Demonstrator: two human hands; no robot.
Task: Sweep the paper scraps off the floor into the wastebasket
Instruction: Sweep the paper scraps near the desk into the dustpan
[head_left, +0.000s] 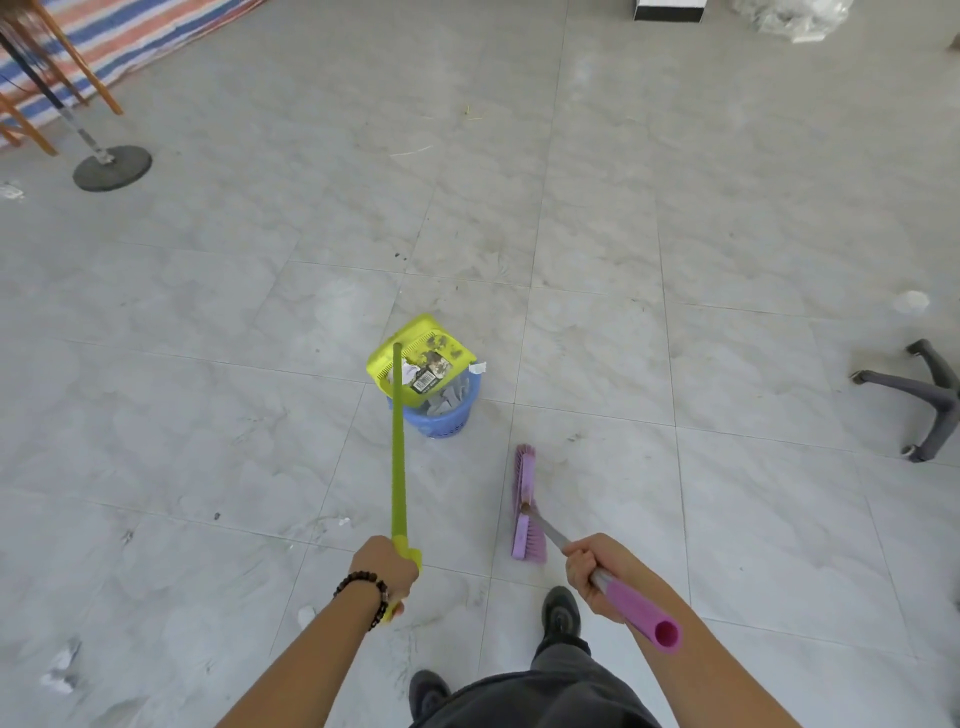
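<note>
Left grip (385, 571) clenched round the top of the green dustpan handle (398, 467), right grip (592, 571) wrapped round the broom handle (640, 610) where the metal shaft meets its pink sleeve: both full, nothing slack. And look at the dustpan (415, 345): it's tipped over the blue wastebasket (441, 422) in the middle of the floor (675, 208), resting on the rim or just above it, hard to call. Crumpled paper and a printed wrapper lie on the tray, and grey scraps are already down in the basket. One white scrap (477, 368) perches right on the basket's far rim. The broom head (524, 519) sits on the floor near the basket, on the near side, purple bristles down. Plenty left, I'd say: paper scraps (62, 667) lie toward the near left corner of the floor, a small bit (306, 616) is beside the left forearm, and a pale one (911, 301) lies well off toward the right edge. These will be feather-light and limp, easily puffed away, so short, low strokes should serve. The basket looks light too and could tip if the pan leans on it. The stiff long handles are best held high, as they are. How full the basket is can't be read, since the pan covers most of its mouth. Some far white patches may be paper or only marks.
</note>
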